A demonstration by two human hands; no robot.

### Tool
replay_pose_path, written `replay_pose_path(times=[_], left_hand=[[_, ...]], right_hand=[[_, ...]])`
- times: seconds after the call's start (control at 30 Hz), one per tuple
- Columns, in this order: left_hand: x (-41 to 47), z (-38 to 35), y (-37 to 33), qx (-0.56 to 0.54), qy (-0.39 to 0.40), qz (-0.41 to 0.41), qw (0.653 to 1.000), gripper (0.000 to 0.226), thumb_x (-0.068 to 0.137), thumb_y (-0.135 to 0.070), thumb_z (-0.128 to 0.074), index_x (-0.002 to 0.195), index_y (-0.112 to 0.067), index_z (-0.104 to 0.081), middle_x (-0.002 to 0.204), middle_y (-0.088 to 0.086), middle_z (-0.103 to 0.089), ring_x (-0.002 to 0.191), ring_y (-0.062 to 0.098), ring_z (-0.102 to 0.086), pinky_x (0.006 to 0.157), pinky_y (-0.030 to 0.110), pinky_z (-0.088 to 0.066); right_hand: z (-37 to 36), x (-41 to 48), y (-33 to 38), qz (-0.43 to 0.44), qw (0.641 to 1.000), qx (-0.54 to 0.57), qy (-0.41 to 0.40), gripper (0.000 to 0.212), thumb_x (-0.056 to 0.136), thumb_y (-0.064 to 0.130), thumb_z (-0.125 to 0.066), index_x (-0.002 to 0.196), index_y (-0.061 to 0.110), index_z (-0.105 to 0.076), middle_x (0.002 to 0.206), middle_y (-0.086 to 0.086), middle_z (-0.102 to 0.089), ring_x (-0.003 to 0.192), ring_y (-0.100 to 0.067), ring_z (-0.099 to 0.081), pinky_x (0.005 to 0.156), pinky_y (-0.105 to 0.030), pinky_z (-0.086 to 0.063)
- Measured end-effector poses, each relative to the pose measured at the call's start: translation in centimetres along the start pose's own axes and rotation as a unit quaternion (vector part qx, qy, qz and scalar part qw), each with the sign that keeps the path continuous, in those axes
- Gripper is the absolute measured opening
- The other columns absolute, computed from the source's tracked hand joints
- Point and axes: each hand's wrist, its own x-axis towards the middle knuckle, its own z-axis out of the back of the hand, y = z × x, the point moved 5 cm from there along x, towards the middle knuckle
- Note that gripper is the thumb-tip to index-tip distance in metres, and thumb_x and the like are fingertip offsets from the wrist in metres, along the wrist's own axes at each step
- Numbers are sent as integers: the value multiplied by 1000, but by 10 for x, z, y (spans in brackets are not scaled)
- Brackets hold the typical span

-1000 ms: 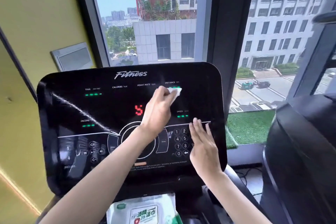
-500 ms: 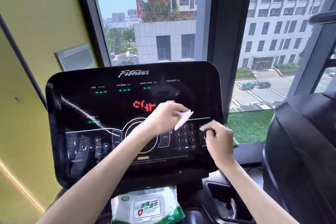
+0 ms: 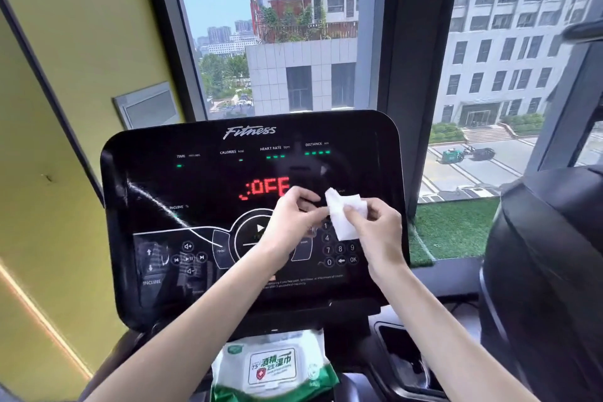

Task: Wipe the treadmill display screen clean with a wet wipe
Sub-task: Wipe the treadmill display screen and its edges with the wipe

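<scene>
Presently: wipe pinched by our left hand and right hand before the screen, seemingly mid-refold; next we press a fresh face flat.

wipe before display screen, pack below

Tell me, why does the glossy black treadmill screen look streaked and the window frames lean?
Head view: the glossy black treadmill display screen reflects the room, with a white streak at left; the wide-angle lens tilts the dark window frames.
</scene>
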Motion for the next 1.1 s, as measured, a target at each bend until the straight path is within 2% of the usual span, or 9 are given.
replay_pose_path(times=[0.07,0.2,0.4,0.57,0.67,0.73,0.83,0.97,1.1], left_hand=[[-7,-14,7,-62,63,60,994,17,87,-20,-66,97,-8,-60,90,9,-69,78,15,-68,64,26,-55],[-5,-21,7,-138,57,51,988,31,89,-30,-62,105,-3,-61,98,12,-72,95,20,-68,86,36,-54],[2,-9,1,-165,-46,39,984,6,83,-2,-65,90,-1,-64,83,12,-68,71,17,-67,70,31,-57],[23,48,-41,67,-316,-98,941,6,81,-2,-59,84,-4,-54,62,-1,-55,57,7,-55,62,22,-47],[28,59,-62,214,-372,-177,886,9,83,0,-56,88,-4,-50,95,12,-55,73,24,-56,64,34,-47],[36,43,-66,319,-369,-226,843,16,80,9,-57,92,-1,-56,98,17,-52,71,30,-56,55,39,-48],[46,-5,-59,375,-299,-288,829,25,75,13,-62,96,0,-62,82,16,-55,68,33,-56,49,40,-52],[56,-49,-41,490,-115,-384,775,34,72,9,-63,102,-7,-60,84,9,-52,78,29,-53,46,39,-50],[74,1,-58,367,-275,-304,835,54,80,10,-52,127,-17,-55,80,6,-46,69,22,-47,62,27,-42]], right_hand=[[-3,-3,4,23,1000,-4,16,5,76,16,-71,75,19,-68,70,3,-68,67,-10,-62,66,-35,-52],[-16,-13,15,70,991,3,110,16,80,13,-70,95,20,-72,87,4,-72,82,-6,-68,73,-22,-53],[-11,-8,21,117,984,-8,137,30,82,-5,-56,102,11,-72,101,3,-71,100,-5,-63,92,-23,-47],[5,4,13,216,948,-221,70,42,80,-11,-49,116,5,-65,122,-4,-62,117,-11,-54,102,-15,-34],[7,8,2,258,912,-309,77,48,79,-11,-51,123,5,-59,138,-7,-50,130,-16,-42,111,-29,-29],[7,9,-2,277,896,-336,84,52,78,-12,-53,127,4,-55,144,-9,-41,136,-16,-35,114,-33,-23],[5,9,-6,286,880,-367,97,57,77,-11,-56,132,1,-49,148,-11,-35,138,-18,-29,115,-35,-19],[5,13,-13,311,852,-406,111,69,67,-13,-61,133,-4,-45,146,-15,-37,136,-23,-35,114,-36,-20],[8,16,-18,322,847,-403,127,77,63,-17,-60,136,-5,-40,148,-13,-34,137,-18,-30,113,-34,-14]])
